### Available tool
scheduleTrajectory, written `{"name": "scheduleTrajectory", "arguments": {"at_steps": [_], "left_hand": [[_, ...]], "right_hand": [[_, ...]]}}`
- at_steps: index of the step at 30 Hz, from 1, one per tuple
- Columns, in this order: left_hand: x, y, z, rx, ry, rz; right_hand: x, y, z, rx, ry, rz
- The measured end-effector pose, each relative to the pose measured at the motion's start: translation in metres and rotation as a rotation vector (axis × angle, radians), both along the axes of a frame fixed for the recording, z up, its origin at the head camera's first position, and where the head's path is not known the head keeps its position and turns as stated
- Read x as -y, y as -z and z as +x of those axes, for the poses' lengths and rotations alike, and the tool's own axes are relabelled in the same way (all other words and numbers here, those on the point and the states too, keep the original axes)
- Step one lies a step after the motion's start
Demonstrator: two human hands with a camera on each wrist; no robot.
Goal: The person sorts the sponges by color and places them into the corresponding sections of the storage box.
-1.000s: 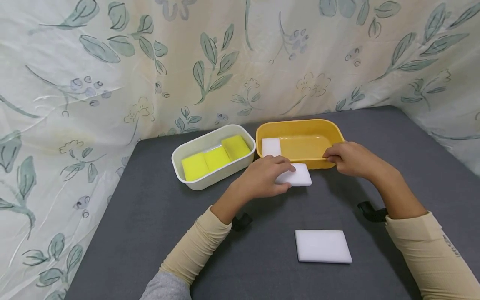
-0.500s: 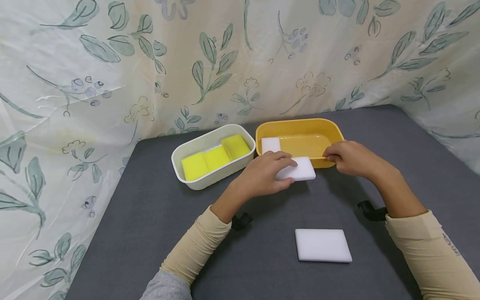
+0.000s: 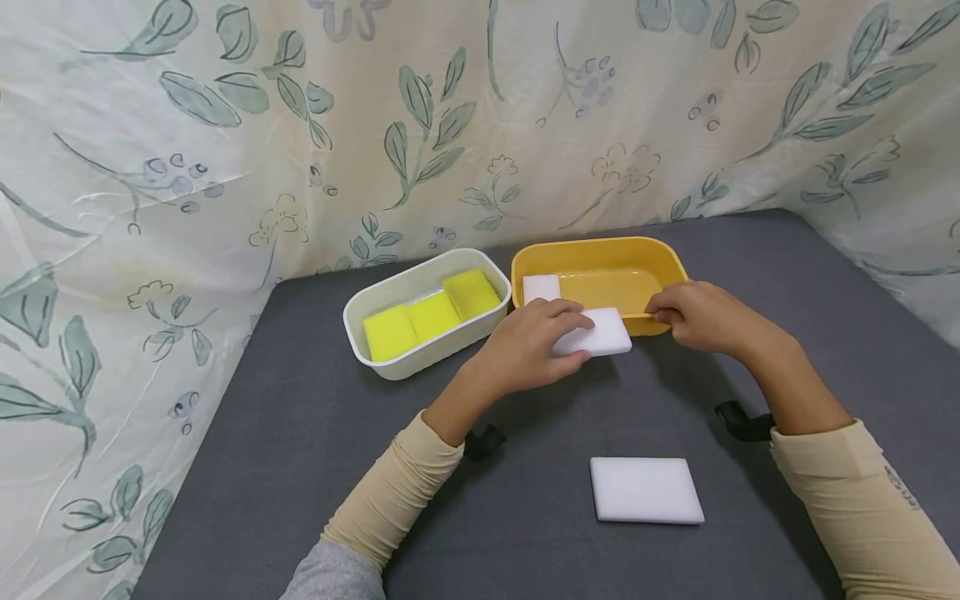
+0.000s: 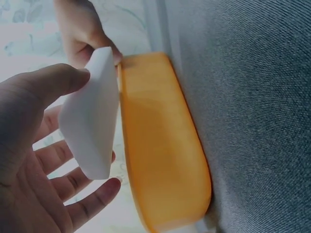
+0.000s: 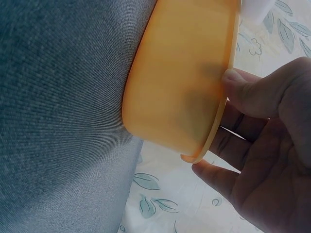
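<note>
My left hand (image 3: 525, 350) pinches a flat white sponge (image 3: 605, 333) between thumb and fingers. The sponge hangs just over the near rim of a yellow plastic tub (image 3: 618, 292). In the left wrist view the sponge (image 4: 92, 116) is tilted, with the thumb on one face and fingers behind it. With thumb and fingers, my right hand (image 3: 701, 317) grips the tub's near right rim; the right wrist view shows the thumb (image 5: 235, 85) on the outer side. Another white sponge (image 3: 542, 287) lies at the left end inside the tub, partly hidden by my left hand.
A white tub (image 3: 405, 367) with yellow sponges (image 3: 435, 317) inside stands left of the yellow one. One more white sponge (image 3: 647, 490) lies on the dark grey cloth (image 3: 315, 433) nearer to me. A floral curtain (image 3: 480, 125) hangs behind the table.
My left hand has raised the white sponge slightly and moved it toward the yellow tub, so it now overlaps the near rim more. The right hand has stayed on the rim.
</note>
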State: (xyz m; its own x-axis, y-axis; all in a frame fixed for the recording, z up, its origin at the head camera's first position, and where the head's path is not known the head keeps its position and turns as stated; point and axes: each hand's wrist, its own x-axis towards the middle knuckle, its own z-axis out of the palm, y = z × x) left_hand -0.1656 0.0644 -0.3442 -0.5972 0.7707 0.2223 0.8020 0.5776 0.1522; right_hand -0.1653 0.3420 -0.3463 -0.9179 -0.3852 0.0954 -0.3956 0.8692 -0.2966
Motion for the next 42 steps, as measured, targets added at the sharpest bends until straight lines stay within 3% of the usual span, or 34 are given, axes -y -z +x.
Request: {"name": "scheduleTrajectory", "arguments": {"at_steps": [17,26,42], "left_hand": [[-0.0015,0.0056,-0.0038,-0.027,-0.041,0.009],[-0.0020,0.0032,-0.0048,-0.049,-0.031,0.002],[-0.0027,0.0020,-0.0042,-0.052,-0.084,-0.012]], "right_hand": [[0.0000,-0.0018,-0.0029,-0.007,-0.012,0.002],[-0.0002,-0.0017,-0.0020,-0.004,0.002,0.010],[0.0011,-0.0004,0.0001,0.005,0.005,0.003]]}}
